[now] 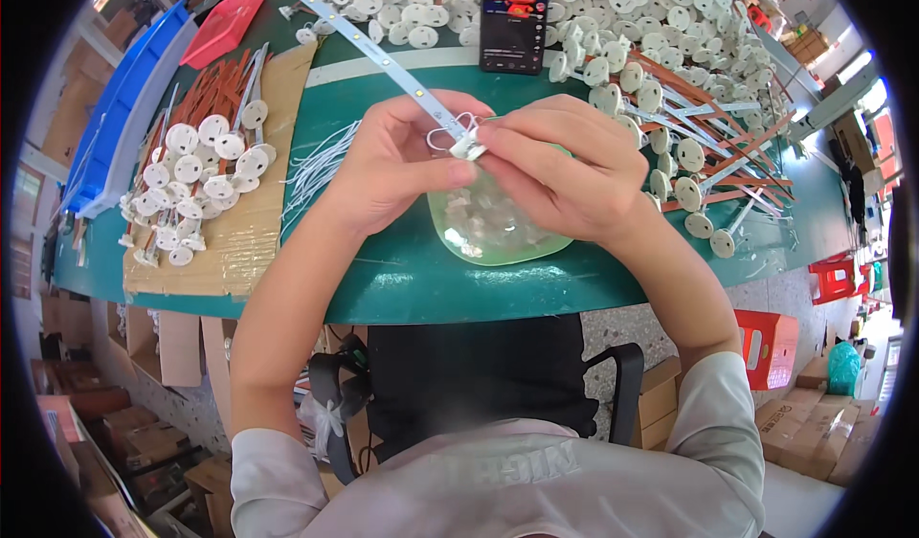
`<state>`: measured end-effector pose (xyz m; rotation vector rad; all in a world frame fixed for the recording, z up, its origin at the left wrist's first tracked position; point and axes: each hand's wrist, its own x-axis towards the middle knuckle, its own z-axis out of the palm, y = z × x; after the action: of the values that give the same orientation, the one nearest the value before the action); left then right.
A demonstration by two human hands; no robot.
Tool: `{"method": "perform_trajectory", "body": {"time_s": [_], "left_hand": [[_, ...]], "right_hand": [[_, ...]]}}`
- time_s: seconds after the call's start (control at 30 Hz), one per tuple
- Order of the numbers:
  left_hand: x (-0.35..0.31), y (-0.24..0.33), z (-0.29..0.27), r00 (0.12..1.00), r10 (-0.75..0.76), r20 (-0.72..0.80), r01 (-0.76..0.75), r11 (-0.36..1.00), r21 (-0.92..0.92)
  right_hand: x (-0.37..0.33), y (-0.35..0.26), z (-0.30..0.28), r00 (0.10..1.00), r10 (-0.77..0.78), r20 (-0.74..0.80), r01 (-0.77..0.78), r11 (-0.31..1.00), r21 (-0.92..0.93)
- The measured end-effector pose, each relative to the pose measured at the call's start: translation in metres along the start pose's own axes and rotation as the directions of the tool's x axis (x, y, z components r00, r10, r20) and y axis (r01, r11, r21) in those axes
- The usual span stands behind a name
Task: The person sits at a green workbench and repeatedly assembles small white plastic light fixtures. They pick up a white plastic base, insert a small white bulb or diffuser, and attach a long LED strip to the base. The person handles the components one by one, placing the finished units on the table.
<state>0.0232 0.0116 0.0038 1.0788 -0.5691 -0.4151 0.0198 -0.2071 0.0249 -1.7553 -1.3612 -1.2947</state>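
Observation:
My left hand (369,169) is closed around the lower end of a long, narrow LED strip (387,63), a pale board with small yellowish LEDs that slants up to the far left. With thumb and fingers, my right hand (574,160) pinches a small white end piece (466,145) at that same end of the strip. Thin white wires (438,139) loop out beside it, between both hands. Beneath the hands sits a translucent green bowl (507,251) with small clear-looking pieces inside, partly covered by my right hand. My right fingertips partly hide the end piece.
Loose white wires (321,169) lie left of my hands, beside cardboard (230,265) bearing white round-ended strips (189,168). A phone (515,31) stands at the back among many white round pieces (421,11). More strips (689,160) lie right. Red (225,26) and blue trays (124,107) sit far left.

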Motion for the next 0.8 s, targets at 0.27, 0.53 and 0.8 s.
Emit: {"method": "perform_trajectory", "body": {"time_s": [0.27, 0.53, 0.8], "left_hand": [[0.001, 0.004, 0.006, 0.999, 0.009, -0.031, -0.005, 0.991, 0.133], [0.0, 0.004, -0.008, 0.996, 0.066, -0.065, -0.056, 0.989, 0.135], [-0.001, 0.012, -0.003, 0.994, 0.112, -0.004, -0.104, 0.94, 0.323]], "right_hand": [[0.004, -0.011, -0.002, 0.999, 0.051, 0.006, -0.051, 0.998, -0.029], [0.001, -0.003, 0.003, 0.998, 0.051, 0.026, -0.052, 0.998, 0.039], [0.003, -0.012, -0.002, 0.998, -0.006, 0.056, 0.009, 0.999, -0.041]]}}
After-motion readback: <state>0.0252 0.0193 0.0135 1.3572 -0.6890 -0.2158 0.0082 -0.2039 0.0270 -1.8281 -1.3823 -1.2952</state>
